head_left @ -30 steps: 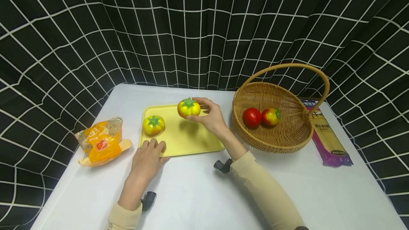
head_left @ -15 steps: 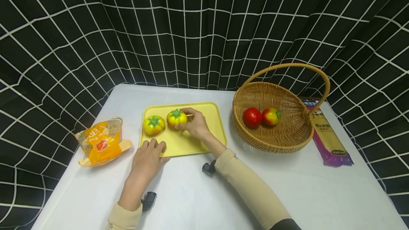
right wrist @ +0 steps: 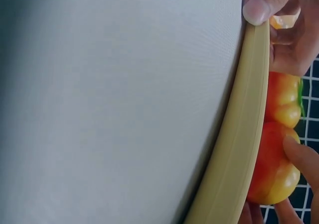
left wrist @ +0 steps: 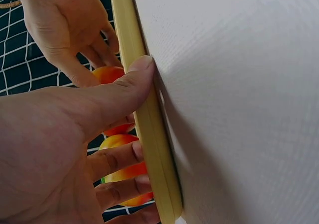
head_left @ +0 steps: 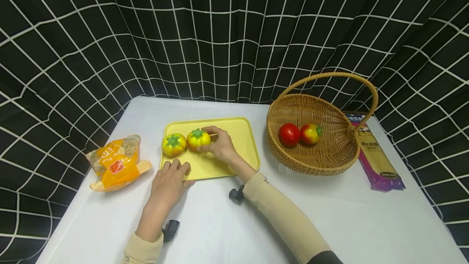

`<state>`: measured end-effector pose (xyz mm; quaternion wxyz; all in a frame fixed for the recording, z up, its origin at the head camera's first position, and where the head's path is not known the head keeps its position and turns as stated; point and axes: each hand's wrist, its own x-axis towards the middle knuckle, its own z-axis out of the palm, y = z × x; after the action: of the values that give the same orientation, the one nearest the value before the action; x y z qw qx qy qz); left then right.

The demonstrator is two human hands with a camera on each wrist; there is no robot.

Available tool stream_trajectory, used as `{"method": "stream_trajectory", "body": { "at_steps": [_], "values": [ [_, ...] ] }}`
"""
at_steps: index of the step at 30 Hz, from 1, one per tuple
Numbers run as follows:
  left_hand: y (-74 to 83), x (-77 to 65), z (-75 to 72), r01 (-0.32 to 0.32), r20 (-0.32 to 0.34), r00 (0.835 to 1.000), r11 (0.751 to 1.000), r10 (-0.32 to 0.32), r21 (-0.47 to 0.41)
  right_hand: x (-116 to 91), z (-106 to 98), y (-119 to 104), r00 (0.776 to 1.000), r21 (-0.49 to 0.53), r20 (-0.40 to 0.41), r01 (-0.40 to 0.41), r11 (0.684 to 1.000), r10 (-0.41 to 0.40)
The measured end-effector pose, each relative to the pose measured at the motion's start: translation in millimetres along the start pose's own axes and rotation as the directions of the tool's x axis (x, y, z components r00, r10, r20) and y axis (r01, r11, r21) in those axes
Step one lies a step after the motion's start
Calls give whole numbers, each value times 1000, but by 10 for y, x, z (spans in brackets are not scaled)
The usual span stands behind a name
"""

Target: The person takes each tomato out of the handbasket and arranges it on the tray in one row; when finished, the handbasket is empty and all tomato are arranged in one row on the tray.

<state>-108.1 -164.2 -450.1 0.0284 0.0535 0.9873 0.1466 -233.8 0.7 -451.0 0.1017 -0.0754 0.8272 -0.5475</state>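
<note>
A shallow yellow tray point(head_left: 205, 169) lies on the white table. My left hand point(head_left: 169, 184) grips its near left edge, the thumb point(left wrist: 134, 87) pressed to the outer wall and the fingers over the rim. Inside the tray, my right hand point(head_left: 221, 146) holds a yellow-and-red tomato point(head_left: 197, 140) with a green star-shaped top, thumb on its near side. Right beside it on the left sits a similar tomato point(head_left: 174, 145). In the right wrist view the held tomato point(right wrist: 271, 169) and its neighbour point(right wrist: 284, 97) show side by side behind the tray wall.
To the right stands a wicker basket point(head_left: 304, 107) with a tall handle, holding a red tomato point(head_left: 289, 134) and a red-and-yellow fruit point(head_left: 310, 133). A purple-and-yellow packet point(head_left: 377, 154) lies beyond it. At the left is a crumpled orange bag point(head_left: 119, 164). Dark checked cloth hangs behind.
My right hand has brought its tomato left and down into the tray, up against the other tomato, which has shifted slightly left. My left hand has stayed at the tray's edge.
</note>
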Motion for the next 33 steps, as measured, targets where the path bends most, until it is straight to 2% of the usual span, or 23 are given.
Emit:
{"method": "stream_trajectory", "body": {
  "at_steps": [13,27,33],
  "values": [
    [24,3,-10,-7,0,1000,1000,7,-3,-11,47,-12,1000,-32,7,6,999,-6],
    [19,5,-4,-4,7,1000,1000,4,11,-45,1,-13,999,-59,26,-21,998,22],
    [15,-1,-5,-4,1,1000,1000,4,14,-90,-71,-36,999,-128,13,36,991,-35]
  ]
}}
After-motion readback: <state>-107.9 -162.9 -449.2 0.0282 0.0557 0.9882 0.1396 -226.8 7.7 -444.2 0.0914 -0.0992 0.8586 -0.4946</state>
